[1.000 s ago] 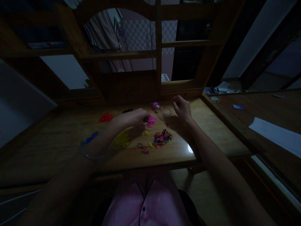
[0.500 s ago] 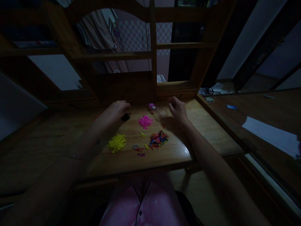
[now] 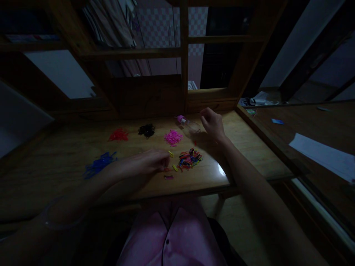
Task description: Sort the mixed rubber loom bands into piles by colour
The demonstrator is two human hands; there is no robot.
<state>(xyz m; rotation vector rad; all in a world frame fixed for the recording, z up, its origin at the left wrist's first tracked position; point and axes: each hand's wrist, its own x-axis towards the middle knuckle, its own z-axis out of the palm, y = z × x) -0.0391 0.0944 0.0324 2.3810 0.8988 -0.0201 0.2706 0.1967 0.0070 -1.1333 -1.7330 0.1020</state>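
My left hand is low over the wooden table, its fingers bent together at an orange-red loop-like piece. Whether it grips that piece is hidden. Beside it lie yellow pieces, a dark pink one and a mixed pile of small coloured pieces. My right hand is raised with curled fingers, right of a clear bottle with a pink cap; anything inside it is hidden. Sorted piles are red, black, pink and blue. My left arm covers the yellow pile's place.
A wooden shelf frame rises at the table's back edge. To the right, a lower wooden surface holds white paper and a small blue card. A tiny red piece lies near the bottle. The room is dim.
My left hand has moved from the black pile toward me and right, down to the loose pieces. The red and blue piles now show. My right hand stays by the bottle; the view has shifted slightly.
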